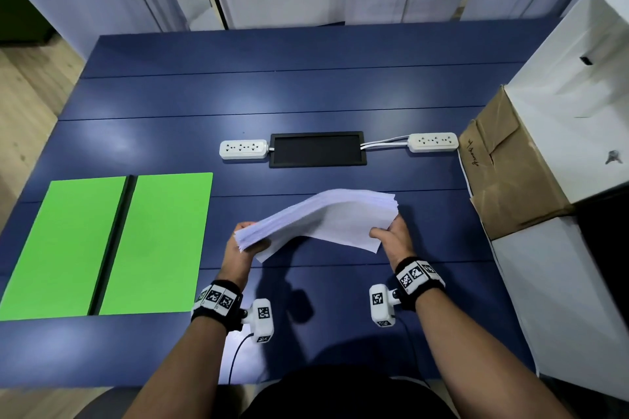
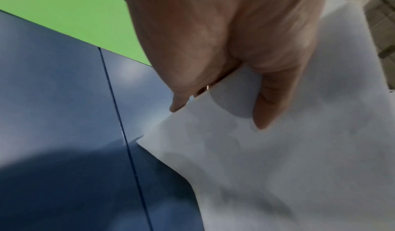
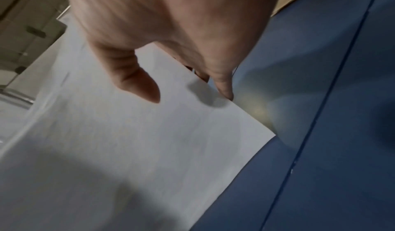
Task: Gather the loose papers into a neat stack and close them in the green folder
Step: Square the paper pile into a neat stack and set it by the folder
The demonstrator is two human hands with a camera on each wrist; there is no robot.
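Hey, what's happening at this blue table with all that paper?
A person is holding a stack of white papers above the blue table, the left hand gripping one end and the right hand the other. The sheets sag in the middle and their edges are not yet squared. A green folder lies open and flat on the table to the left, with nothing in it so far. Two power strips sit farther back.

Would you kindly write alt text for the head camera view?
Two hands, left hand and right hand, hold a sagging stack of white papers above a blue table. An open green folder lies flat to the left.
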